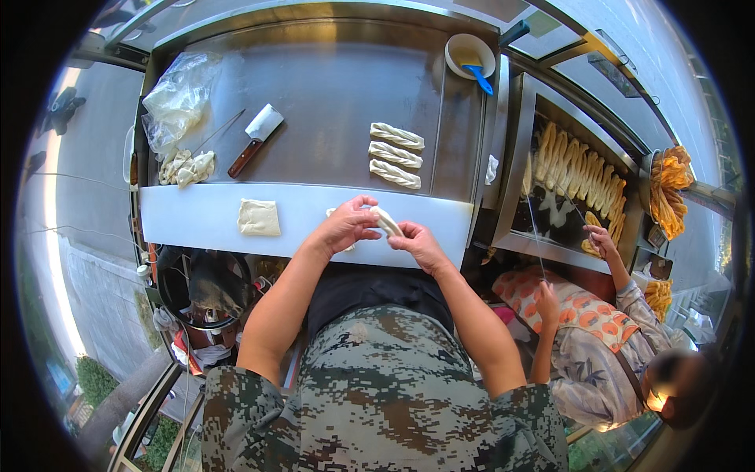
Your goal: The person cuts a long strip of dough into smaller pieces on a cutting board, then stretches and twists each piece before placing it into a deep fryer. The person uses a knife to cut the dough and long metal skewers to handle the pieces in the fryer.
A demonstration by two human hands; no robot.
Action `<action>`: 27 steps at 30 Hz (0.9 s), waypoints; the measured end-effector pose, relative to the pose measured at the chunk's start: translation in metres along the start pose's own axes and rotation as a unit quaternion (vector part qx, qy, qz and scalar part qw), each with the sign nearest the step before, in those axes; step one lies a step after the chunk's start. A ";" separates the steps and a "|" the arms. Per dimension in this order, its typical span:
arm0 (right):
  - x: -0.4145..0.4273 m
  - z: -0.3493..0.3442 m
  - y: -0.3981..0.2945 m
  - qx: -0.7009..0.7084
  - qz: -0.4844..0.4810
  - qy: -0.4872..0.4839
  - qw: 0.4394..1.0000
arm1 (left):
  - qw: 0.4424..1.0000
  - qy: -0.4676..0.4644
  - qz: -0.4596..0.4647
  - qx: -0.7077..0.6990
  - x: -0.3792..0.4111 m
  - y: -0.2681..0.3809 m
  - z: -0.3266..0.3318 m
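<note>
Between my left hand (pixel 352 223) and my right hand (pixel 413 241) a short strip of dough (pixel 386 222) is held up, one end in the fingers of each. Both hands are over the white cutting board (pixel 194 215). Some dough lies on the board, mostly hidden behind my left hand. Further left on the board rests a flat, squarish slab of dough (pixel 259 218). Beyond the board, three twisted dough strips (pixel 396 155) lie side by side on the steel worktop (pixel 330 88).
A cleaver (pixel 255 140), a clear plastic bag (pixel 180 100) and dough scraps (pixel 187 167) occupy the worktop's left. At its far right corner stands a bowl (pixel 470 54) with a blue-handled brush (pixel 479 76). To the right, a co-worker (pixel 590 330) holds long sticks over a fryer (pixel 513 230) of dough sticks (pixel 581 165).
</note>
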State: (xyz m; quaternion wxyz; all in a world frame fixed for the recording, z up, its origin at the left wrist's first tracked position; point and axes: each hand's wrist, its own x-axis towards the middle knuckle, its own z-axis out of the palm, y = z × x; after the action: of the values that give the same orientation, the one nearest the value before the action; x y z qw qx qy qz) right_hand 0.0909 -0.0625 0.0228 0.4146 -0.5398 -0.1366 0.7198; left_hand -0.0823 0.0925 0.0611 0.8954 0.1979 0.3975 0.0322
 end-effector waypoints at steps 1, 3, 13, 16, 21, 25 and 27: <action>-0.001 0.002 -0.004 0.055 0.007 0.016 0.998 | 0.999 -0.003 0.021 -0.030 -0.001 0.001 0.011; -0.004 0.005 -0.013 0.165 0.020 0.048 0.985 | 0.997 0.010 0.069 0.032 0.008 -0.005 0.020; -0.011 -0.007 -0.027 0.285 -0.099 0.120 0.946 | 0.923 -0.063 0.107 0.363 0.016 -0.005 0.030; -0.015 -0.014 -0.029 0.147 -0.084 0.174 0.970 | 0.976 0.024 0.102 0.193 0.024 -0.014 0.023; -0.011 -0.019 -0.031 0.137 -0.045 0.285 0.948 | 0.951 0.199 0.159 0.175 0.039 -0.006 0.034; 0.001 -0.007 -0.029 0.169 -0.066 0.298 0.937 | 0.737 0.135 0.414 0.517 0.047 -0.007 0.056; 0.004 -0.014 -0.030 0.271 -0.069 0.258 0.925 | 0.749 0.026 0.393 0.532 0.035 -0.005 0.079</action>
State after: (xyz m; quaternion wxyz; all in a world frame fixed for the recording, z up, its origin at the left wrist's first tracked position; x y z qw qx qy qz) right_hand 0.1163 -0.0447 0.0344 0.6143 -0.5630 0.1384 0.5352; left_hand -0.0011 0.0696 0.0826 0.5426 0.7802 0.2610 0.1693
